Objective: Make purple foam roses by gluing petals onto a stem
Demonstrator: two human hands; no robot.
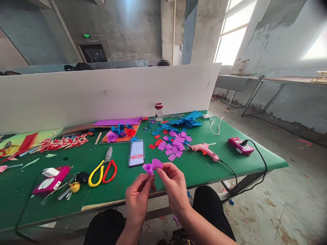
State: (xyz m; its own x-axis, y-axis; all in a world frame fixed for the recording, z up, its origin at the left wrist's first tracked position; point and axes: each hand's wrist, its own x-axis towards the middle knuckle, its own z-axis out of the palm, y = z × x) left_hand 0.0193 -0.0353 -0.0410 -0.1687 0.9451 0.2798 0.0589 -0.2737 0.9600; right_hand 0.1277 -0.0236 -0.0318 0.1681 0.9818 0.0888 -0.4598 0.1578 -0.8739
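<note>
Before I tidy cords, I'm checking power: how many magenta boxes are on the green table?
2: one box left of the keys, the other box right of the pink glue gun.

1. Wears black trousers (104,226) over 2 legs, rounded where covering the knees (205,197).
2. Looks matte and plain in the trouser cloth, nearly uniform in tone, with folds too dark to make out.
3. Shows 2 bare hands, left hand (136,195) and right hand (175,190), with slender fingers (171,168).
4. Narrows at 2 bare wrists (187,211), left and right.
5. Continues past the wrists into 2 bare forearms, left forearm (129,233) and right forearm (204,228), smooth in outline and broadening toward the lower edge of view.
</note>
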